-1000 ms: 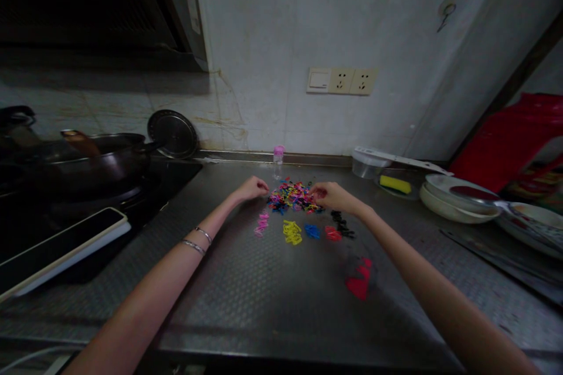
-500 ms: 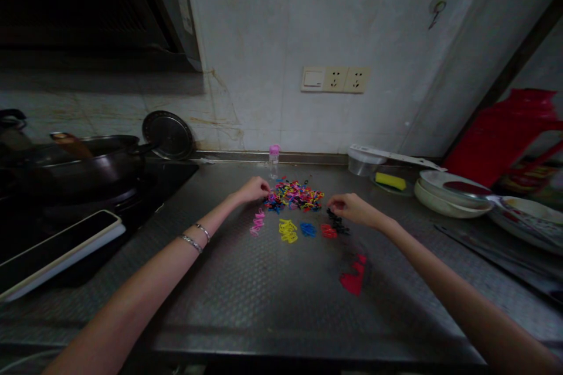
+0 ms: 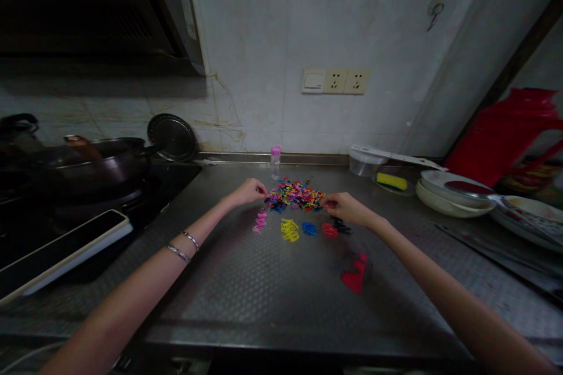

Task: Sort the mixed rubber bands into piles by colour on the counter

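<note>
A mixed heap of small coloured rubber bands (image 3: pixel 295 195) lies on the metal counter (image 3: pixel 246 293). My left hand (image 3: pixel 251 191) is at the heap's left edge, fingertips pinched; whatever they hold is too small to make out. At the right edge my right hand (image 3: pixel 343 207) has its fingers closed, their tips partly hidden. In front of the heap lie separate little piles: pink bands (image 3: pixel 260 221), yellow bands (image 3: pixel 290 229), blue bands (image 3: pixel 309 228), red bands (image 3: pixel 329 229) and black bands (image 3: pixel 341 225), the last just below my right hand.
Behind the heap stands a clear bottle with a pink cap (image 3: pixel 275 158). A red patterned piece (image 3: pixel 354 276) lies nearer me. Bowls (image 3: pixel 448 202), a yellow sponge (image 3: pixel 391 181) and a plastic tub (image 3: pixel 365 164) are at right; a pan (image 3: pixel 109 164) and a phone-like slab (image 3: pixel 65 252) at left.
My right hand has moved left from over the black pile to the heap's right edge. My left hand has shifted slightly left, away from the heap. The view has shifted slightly.
</note>
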A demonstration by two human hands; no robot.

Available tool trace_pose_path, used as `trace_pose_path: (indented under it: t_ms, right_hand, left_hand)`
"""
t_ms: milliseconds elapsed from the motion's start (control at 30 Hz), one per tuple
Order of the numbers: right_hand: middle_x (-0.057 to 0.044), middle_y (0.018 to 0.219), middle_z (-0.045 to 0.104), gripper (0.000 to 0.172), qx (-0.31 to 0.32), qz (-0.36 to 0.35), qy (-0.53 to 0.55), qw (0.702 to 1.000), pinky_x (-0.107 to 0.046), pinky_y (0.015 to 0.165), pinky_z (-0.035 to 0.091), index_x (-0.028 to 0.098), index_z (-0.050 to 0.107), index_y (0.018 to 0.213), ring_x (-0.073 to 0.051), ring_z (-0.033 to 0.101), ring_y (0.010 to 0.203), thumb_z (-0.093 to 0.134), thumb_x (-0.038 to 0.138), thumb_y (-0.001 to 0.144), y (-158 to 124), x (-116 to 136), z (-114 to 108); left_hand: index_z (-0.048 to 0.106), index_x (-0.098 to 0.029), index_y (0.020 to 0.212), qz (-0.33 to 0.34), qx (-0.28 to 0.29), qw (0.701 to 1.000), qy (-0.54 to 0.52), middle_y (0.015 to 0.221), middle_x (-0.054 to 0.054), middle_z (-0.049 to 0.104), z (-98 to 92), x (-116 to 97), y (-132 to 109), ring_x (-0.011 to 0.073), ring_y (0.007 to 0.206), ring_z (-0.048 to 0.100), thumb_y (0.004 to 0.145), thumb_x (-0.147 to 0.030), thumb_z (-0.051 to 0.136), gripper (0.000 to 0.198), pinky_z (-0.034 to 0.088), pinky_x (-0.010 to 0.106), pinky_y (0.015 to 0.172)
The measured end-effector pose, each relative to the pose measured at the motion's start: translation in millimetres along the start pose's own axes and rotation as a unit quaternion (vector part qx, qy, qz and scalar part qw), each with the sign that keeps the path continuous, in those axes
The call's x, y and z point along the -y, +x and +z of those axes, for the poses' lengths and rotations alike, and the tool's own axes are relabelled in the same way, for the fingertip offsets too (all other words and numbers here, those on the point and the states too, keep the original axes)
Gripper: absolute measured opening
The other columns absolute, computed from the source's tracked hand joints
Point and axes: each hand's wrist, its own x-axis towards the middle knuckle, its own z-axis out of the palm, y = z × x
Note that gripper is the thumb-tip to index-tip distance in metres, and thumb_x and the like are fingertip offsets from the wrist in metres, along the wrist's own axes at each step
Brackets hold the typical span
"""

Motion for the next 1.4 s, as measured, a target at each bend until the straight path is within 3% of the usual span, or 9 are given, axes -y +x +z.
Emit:
trace_pose_path:
  t_ms: [267, 633, 967, 1200, 1400]
  right_hand:
    - [-0.004, 0.079, 0.066, 0.026, 0.009, -0.04, -0.04, 0.998, -0.019, 0.062, 0.038, 0.018, 0.067, 0.089, -0.013, 0.057, 0.069, 0.049, 0.016, 0.071, 35, 29, 29]
    - [-0.005, 0.085, 0.067, 0.021, 0.04, -0.049, -0.084, 0.995, -0.02, 0.065, 0.038, 0.019, 0.068, 0.088, -0.014, 0.058, 0.078, 0.052, 0.019, 0.074, 56, 33, 43]
    - [-0.004, 0.077, 0.065, 0.013, 0.0, -0.007, -0.083, 0.996, -0.019, 0.055, 0.034, 0.017, 0.066, 0.074, -0.013, 0.056, 0.069, 0.053, 0.019, 0.072, 58, 45, 35]
    - [-0.003, 0.07, 0.066, 0.017, 0.014, -0.107, 0.008, 0.994, -0.019, 0.058, 0.037, 0.014, 0.068, 0.072, -0.011, 0.056, 0.064, 0.051, 0.015, 0.07, 77, 91, 47]
    - [-0.004, 0.075, 0.069, 0.021, 0.05, -0.15, 0.017, 0.987, -0.019, 0.064, 0.04, 0.015, 0.07, 0.077, -0.012, 0.057, 0.068, 0.052, 0.012, 0.067, 84, 120, 68]
  left_hand:
    - [0.071, -0.012, 0.079, 0.001, 0.073, 0.997, -0.006, 0.071, 0.004, 0.068, 2.0, -6, -34, 0.0116, 0.064, 0.056, 0.067, -0.021, 0.058, 0.02, 0.038, 0.019, 0.059]
    - [0.07, -0.011, 0.083, 0.006, 0.077, 0.995, -0.059, 0.075, 0.005, 0.068, 2.1, 2, -46, 0.013, 0.068, 0.058, 0.068, -0.022, 0.057, 0.023, 0.041, 0.02, 0.065]
    - [0.069, -0.01, 0.079, -0.034, 0.022, 0.995, -0.087, 0.076, 0.005, 0.068, -8.8, 13, -49, 0.0134, 0.069, 0.058, 0.069, -0.025, 0.054, 0.024, 0.042, 0.021, 0.066]
    - [0.068, -0.011, 0.077, -0.062, -0.038, 0.995, -0.067, 0.076, 0.005, 0.068, -13.8, 29, -43, 0.0143, 0.071, 0.058, 0.067, -0.024, 0.054, 0.021, 0.043, 0.024, 0.069]
    - [0.068, -0.01, 0.078, -0.058, -0.039, 0.996, -0.062, 0.078, 0.006, 0.068, -11.2, 33, -41, 0.0148, 0.072, 0.059, 0.068, -0.025, 0.054, 0.023, 0.044, 0.023, 0.07]
